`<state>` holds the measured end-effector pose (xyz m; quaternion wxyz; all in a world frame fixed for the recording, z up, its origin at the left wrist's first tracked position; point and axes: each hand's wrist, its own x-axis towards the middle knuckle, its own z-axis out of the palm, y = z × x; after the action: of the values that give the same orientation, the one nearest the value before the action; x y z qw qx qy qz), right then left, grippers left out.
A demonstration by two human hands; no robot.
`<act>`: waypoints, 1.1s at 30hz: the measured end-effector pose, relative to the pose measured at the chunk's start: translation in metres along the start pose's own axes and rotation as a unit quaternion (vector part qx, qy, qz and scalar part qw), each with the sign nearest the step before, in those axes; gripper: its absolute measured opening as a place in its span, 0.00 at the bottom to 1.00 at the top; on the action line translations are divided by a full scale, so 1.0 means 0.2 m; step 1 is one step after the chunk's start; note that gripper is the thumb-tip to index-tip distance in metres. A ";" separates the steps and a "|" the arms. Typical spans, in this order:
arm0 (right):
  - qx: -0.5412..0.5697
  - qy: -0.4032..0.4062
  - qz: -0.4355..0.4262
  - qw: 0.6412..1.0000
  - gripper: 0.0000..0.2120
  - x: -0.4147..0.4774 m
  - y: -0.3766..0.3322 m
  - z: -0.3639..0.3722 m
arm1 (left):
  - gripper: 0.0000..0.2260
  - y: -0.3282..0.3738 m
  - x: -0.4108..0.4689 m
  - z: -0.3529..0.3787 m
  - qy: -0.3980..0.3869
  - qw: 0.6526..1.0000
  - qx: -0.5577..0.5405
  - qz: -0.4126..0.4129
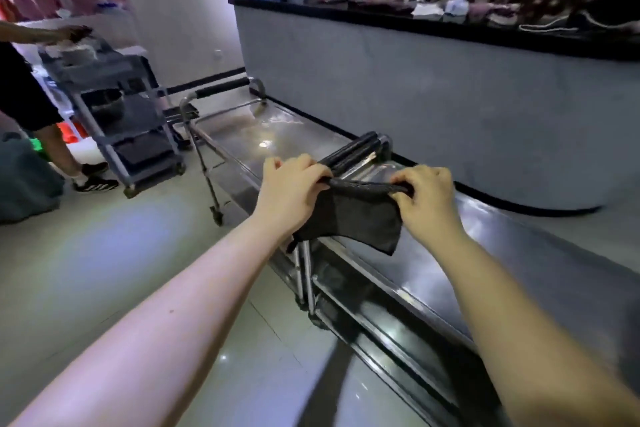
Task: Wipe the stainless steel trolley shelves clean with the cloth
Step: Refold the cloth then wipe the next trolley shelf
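1. My left hand [291, 191] pinches the left end of the cloth's [356, 215] top edge, with the fingers curled over the fabric. My right hand [426, 198] pinches the right end the same way. Both hold only the cloth.
2. The dark cloth is pulled taut between my hands and its lower part drapes down towards me. It hangs over the left rim of the top shelf [519, 253]; I cannot tell whether the hem touches the steel. I judge I am holding it spread like this to open or refold it, so that a broad flat face meets the shelf instead of a bunched wad.
3. The trolley [433, 288] stands lengthwise along the counter [381, 80] on the right, so I work from its open left side. Its lower shelf [398, 340] shows beneath, nearer the floor.
4. A second trolley [242, 128] stands farther off, end to end with mine. The black handles [353, 152] meet just beyond my hands.
5. As I read it, the wipe here has not yet begun. The next move is to lay the cloth flat and press it along the steel. The lower shelf will mean reaching under the top one.
6. At the far left another person [20, 87] stands at a grey cart [114, 80], well apart from me.
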<state>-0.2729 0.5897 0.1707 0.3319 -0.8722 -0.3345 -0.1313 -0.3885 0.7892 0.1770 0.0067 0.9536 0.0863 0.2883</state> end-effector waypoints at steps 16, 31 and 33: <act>-0.036 0.043 0.373 0.926 0.11 -1.06 0.23 0.66 | 0.09 0.10 -0.46 1.03 -0.261 0.920 -0.254 0.148; 0.041 0.057 0.433 0.899 0.10 -1.60 1.13 1.02 | 0.10 0.61 -1.01 1.98 -0.289 0.863 -0.400 0.113; -0.029 0.006 0.437 0.899 0.11 -1.58 1.40 0.99 | 0.10 0.77 -1.04 2.20 -0.308 0.860 -0.381 0.143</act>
<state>-0.3182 0.4092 -0.2572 0.3324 -0.9391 0.0866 0.0118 -0.2911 0.6195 -0.2938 0.3546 0.9185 -0.1746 -0.0116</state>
